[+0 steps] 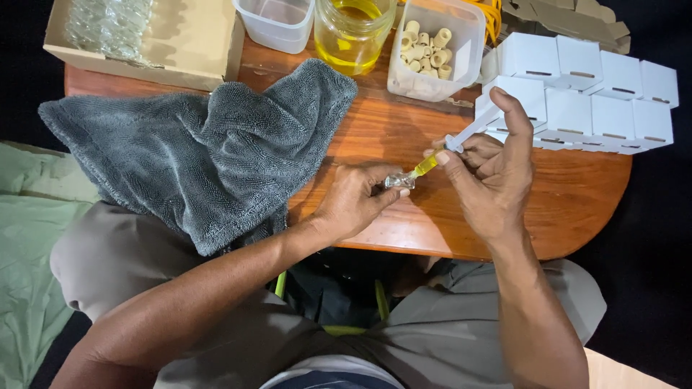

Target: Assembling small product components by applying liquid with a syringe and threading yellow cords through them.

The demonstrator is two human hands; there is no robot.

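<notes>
Your left hand [353,202] pinches the small glass vial [400,181]; your right hand [490,173] grips the syringe [450,148], tip slanting down-left into it.

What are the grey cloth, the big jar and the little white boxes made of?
The grey cloth looks like soft microfibre: fuzzy, looped pile, matte. The big jar seems to be glass: clear, shiny, with yellow liquid showing through. The little white boxes look like thin card: flat matte faces, sharp folds, slotted flaps.

The wooden worktop [404,137] carries a grey towel [202,151], cardboard box [194,43], jar of yellow liquid [353,36], two plastic tubs [277,25], and white cartons [598,94].
</notes>
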